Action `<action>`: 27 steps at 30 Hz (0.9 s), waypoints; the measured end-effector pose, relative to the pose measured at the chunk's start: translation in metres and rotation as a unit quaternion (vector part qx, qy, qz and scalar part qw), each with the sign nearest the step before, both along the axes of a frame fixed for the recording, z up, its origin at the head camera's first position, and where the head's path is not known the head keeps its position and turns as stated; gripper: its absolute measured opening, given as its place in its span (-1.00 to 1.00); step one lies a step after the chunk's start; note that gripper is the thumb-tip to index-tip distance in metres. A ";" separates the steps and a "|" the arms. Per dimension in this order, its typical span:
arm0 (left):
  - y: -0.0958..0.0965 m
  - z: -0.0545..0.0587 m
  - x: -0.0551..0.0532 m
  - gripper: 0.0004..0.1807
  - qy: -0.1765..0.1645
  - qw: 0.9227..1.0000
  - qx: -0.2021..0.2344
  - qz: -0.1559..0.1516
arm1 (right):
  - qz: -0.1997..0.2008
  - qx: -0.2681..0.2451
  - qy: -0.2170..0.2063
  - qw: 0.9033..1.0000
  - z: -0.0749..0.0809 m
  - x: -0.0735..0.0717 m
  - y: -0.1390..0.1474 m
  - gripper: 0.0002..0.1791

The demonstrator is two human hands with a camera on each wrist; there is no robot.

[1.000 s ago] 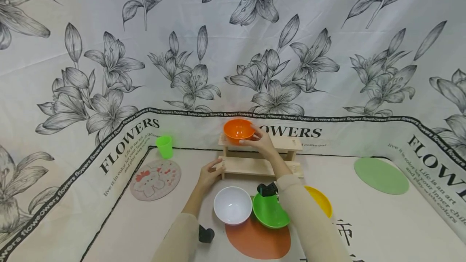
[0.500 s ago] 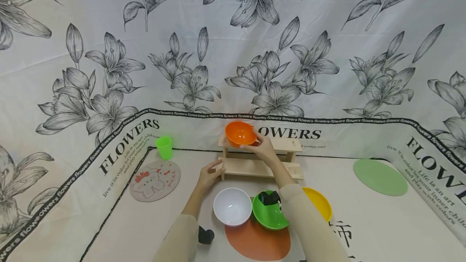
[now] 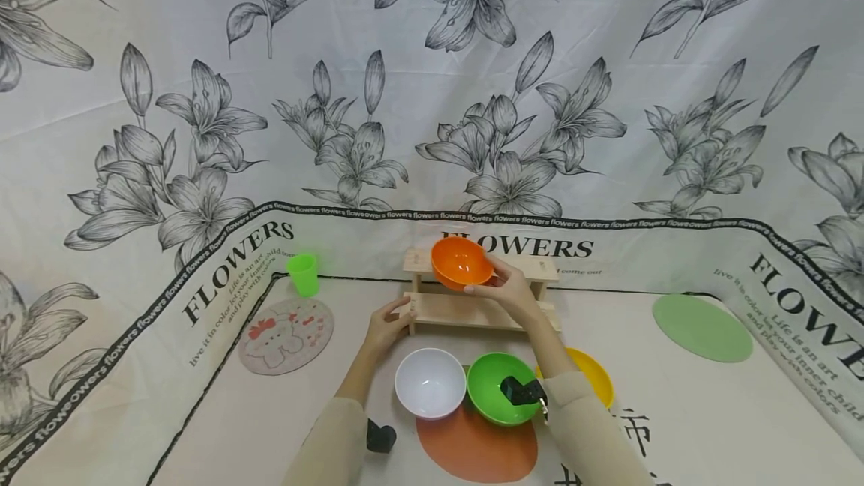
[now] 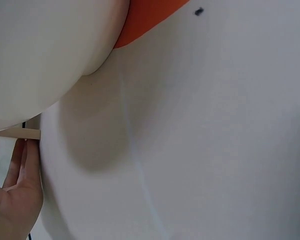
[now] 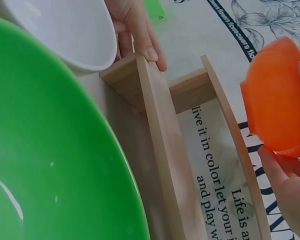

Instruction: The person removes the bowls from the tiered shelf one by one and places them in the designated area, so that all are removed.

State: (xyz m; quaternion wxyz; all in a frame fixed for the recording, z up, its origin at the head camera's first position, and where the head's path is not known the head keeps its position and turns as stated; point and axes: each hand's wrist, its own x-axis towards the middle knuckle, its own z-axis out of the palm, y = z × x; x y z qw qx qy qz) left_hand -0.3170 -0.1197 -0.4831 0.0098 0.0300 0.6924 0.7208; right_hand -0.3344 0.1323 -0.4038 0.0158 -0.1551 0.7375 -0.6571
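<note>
**A:** Starting at the left, what is standing there?

**B:** A green cup [image 3: 304, 273] is sitting at the back edge of the table, just behind a round cartoon mat [image 3: 286, 334]. Neither hand is going near them.

**A:** And the left hand?

**B:** The left hand [image 3: 386, 327] is resting against the left end of the wooden rack [image 3: 472, 310], its fingers [image 5: 140, 35] lying nearly straight along the lower shelf's end post and curling round nothing. Judging by that placement, it is bracing the light rack so it is not sliding.

**A:** Below it?

**B:** A white bowl [image 3: 430, 382] and a green bowl [image 3: 496, 385] are sitting side by side, touching or nearly so, at the top of an orange mat [image 3: 472, 448].

**A:** Where is the orange bowl?

**B:** The right hand [image 3: 508, 291] is gripping the orange bowl [image 3: 461, 262] by its right-hand rim, thumb and fingers pinching the edge. The bowl is hanging tilted in the air, in front of the rack's top shelf and touching no shelf. A rim grip is leaving the base free, probably for setting down.

**A:** Further right?

**B:** A yellow bowl [image 3: 594, 373] is lying partly hidden behind the right sleeve, and a pale green mat [image 3: 702, 326] is lying well apart at the far right.
</note>
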 end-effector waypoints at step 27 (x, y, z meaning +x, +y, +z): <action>-0.001 -0.028 -0.020 -0.48 -0.011 1.000 0.008 0.017 | -0.041 0.043 0.014 0.998 -0.009 0.062 0.085 -0.09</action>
